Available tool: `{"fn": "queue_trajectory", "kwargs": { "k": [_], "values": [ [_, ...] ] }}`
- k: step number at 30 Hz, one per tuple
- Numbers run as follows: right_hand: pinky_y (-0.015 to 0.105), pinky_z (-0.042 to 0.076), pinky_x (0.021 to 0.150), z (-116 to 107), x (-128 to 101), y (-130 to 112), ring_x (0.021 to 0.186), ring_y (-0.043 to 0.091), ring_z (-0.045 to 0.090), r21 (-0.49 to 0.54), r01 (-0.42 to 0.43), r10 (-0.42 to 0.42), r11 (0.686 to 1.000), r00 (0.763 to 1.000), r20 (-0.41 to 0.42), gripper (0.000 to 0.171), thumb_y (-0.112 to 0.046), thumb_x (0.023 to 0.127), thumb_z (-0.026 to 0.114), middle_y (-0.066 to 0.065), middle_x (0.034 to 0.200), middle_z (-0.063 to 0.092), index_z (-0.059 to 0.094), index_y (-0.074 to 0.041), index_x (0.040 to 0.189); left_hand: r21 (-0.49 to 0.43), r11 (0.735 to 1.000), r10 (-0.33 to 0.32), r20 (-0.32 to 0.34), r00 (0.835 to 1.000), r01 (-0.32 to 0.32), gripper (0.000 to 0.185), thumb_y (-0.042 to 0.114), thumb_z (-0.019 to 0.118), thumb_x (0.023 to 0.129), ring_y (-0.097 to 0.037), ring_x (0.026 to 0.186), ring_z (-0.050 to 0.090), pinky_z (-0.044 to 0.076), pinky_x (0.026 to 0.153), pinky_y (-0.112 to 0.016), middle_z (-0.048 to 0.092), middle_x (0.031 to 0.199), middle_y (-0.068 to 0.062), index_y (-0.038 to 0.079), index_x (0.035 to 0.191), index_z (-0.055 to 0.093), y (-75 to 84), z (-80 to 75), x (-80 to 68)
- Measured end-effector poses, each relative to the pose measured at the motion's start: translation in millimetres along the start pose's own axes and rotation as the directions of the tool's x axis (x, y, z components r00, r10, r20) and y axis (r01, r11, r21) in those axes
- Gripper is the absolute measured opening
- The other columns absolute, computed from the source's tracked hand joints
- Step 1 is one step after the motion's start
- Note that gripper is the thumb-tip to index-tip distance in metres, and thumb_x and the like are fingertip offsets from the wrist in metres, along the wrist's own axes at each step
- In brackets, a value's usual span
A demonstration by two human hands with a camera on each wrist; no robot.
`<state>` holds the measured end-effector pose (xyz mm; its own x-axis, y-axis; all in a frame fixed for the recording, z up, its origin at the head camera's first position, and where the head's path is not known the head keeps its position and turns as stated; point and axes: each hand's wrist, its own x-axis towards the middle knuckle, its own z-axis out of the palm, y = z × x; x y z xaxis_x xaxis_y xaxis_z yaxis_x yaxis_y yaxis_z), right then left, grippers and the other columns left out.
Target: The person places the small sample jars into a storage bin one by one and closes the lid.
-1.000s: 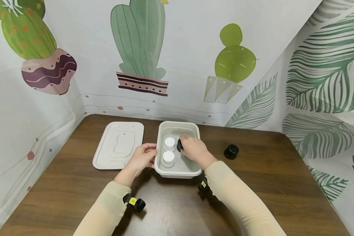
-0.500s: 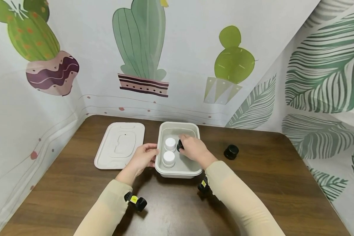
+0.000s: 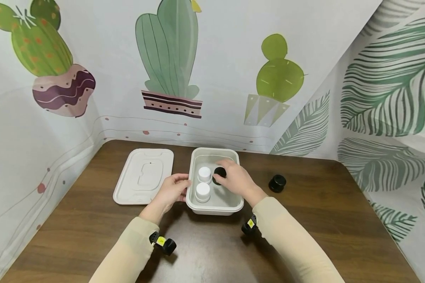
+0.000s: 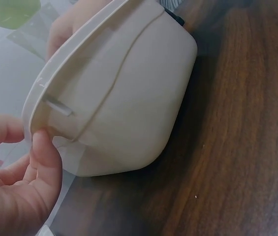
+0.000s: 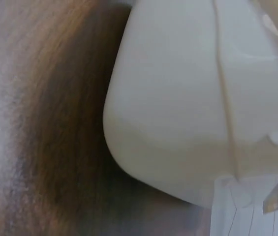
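The right hand (image 3: 236, 181) is reaching into the off-white rectangular plastic tub (image 3: 214, 207) on the brown wooden table (image 3: 322, 220), its curled fingers holding a small black-capped jar (image 3: 219, 173) just beside two white-capped jars (image 3: 203, 183) standing inside. The left hand (image 3: 171, 191) is gripping the tub's left rim, thumb against the edge. A flat white lid (image 3: 143, 175) is lying left of the tub, and another black jar (image 3: 277, 182) is sitting well apart on the right.

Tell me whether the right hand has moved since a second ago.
Yes, slightly. The right hand has drawn back toward the tub's right side, uncovering the black jar beside the white jars; its fingers still touch it.
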<state>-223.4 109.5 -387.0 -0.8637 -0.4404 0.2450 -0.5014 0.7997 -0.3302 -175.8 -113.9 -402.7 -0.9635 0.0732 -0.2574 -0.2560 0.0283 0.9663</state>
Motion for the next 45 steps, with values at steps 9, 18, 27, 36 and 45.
{"fn": "queue_trajectory", "kwargs": {
  "k": [9, 18, 27, 36, 45],
  "values": [
    [0.039, 0.047, 0.099, -9.5, -8.1, 4.0, 0.116, 0.023, 0.058, 0.108, -0.003, 0.012, 0.994, 0.997, -0.078, 0.039, -0.034, 0.087, 0.065, 0.005, 0.121, 0.063, 0.062, -0.011, 0.119, -0.007, 1.0, 0.01, 0.017, 1.0, -0.01, 0.041, 0.01, 0.055, 0.092, -0.015, 0.066, 0.06, 0.051, 0.052, -0.024, 0.064, 0.092, -0.011, -0.007, 0.128, 0.047, -0.1, -1.3, -1.8],
    [0.042, 0.048, 0.097, -18.2, -18.4, 13.6, 0.114, 0.026, 0.058, 0.229, 0.018, 0.02, 0.973, 0.987, -0.162, 0.037, -0.029, 0.086, 0.067, 0.008, 0.118, 0.064, 0.063, -0.009, 0.117, -0.019, 1.0, 0.014, 0.032, 0.999, -0.014, 0.041, 0.01, 0.056, 0.091, -0.015, 0.066, 0.06, 0.052, 0.053, -0.024, 0.063, 0.09, -0.01, -0.007, 0.128, 0.047, -0.4, -0.6, 0.2],
    [0.04, 0.052, 0.091, -21.8, -31.9, 27.4, 0.11, 0.025, 0.06, 0.265, -0.008, 0.056, 0.964, 0.983, -0.175, 0.039, -0.027, 0.086, 0.069, 0.009, 0.118, 0.063, 0.063, -0.006, 0.118, -0.017, 1.0, 0.016, 0.035, 0.999, -0.015, 0.041, 0.01, 0.056, 0.091, -0.015, 0.066, 0.061, 0.053, 0.054, -0.024, 0.064, 0.094, -0.014, -0.007, 0.128, 0.047, -2.2, -1.1, 0.9],
    [0.045, 0.051, 0.092, -24.4, -48.2, 39.9, 0.108, 0.029, 0.061, 0.328, -0.069, 0.128, 0.942, 0.979, -0.161, 0.04, -0.026, 0.086, 0.069, 0.012, 0.115, 0.062, 0.061, -0.004, 0.118, -0.033, 0.999, 0.024, 0.038, 0.999, -0.022, 0.042, 0.011, 0.057, 0.091, -0.012, 0.065, 0.059, 0.052, 0.054, -0.023, 0.064, 0.091, -0.01, -0.007, 0.128, 0.047, -3.4, -2.7, -2.9],
    [0.047, 0.05, 0.093, -29.7, -59.6, 48.5, 0.109, 0.031, 0.061, 0.347, -0.087, 0.159, 0.934, 0.97, -0.185, 0.04, -0.026, 0.085, 0.07, 0.014, 0.116, 0.063, 0.061, -0.005, 0.119, -0.035, 0.999, 0.018, 0.026, 0.999, -0.017, 0.039, 0.011, 0.056, 0.091, -0.014, 0.066, 0.061, 0.053, 0.054, -0.025, 0.064, 0.096, -0.016, -0.006, 0.126, 0.049, -5.9, -2.3, -1.5]
  ]
}}
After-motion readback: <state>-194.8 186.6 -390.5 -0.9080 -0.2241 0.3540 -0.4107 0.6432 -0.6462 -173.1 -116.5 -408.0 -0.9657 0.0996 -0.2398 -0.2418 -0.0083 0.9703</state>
